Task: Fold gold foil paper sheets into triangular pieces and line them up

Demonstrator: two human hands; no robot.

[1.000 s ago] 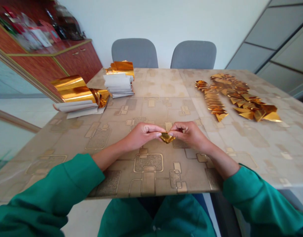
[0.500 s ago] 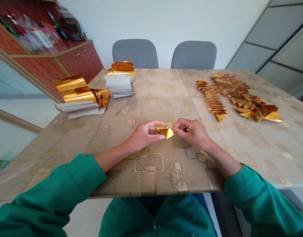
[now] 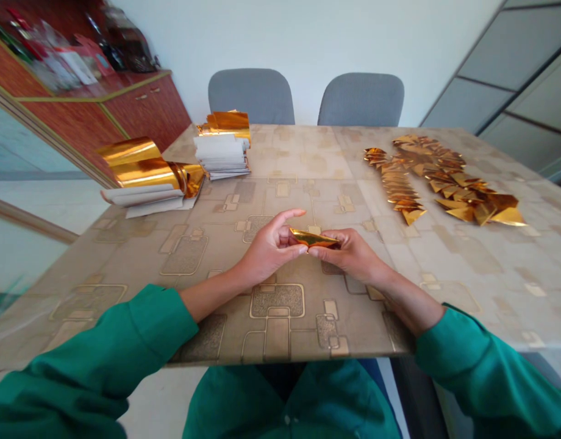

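Observation:
A small folded piece of shiny gold foil paper (image 3: 314, 238) is held between both hands, just above the table. My left hand (image 3: 274, 244) grips its left end with the thumb below, while the index finger points out to the right above it. My right hand (image 3: 349, 250) pinches the right end, thumb in front near the left thumb. The paper now looks like a long, narrow boat shape, its upper edge facing me. The fingers behind it are partly hidden.
Curled gold foil sheets (image 3: 136, 161) lie at the left, with a stack of white-backed sheets (image 3: 222, 155) behind. Rows of folded gold pieces (image 3: 402, 186) and a larger curved row (image 3: 463, 189) lie at the right. Two grey chairs (image 3: 250, 96) stand beyond the patterned table (image 3: 280, 329).
The gold paper went from a short triangular shape to a longer, narrow one. My right hand has shifted its grip along the right end, and my left index finger has lifted off.

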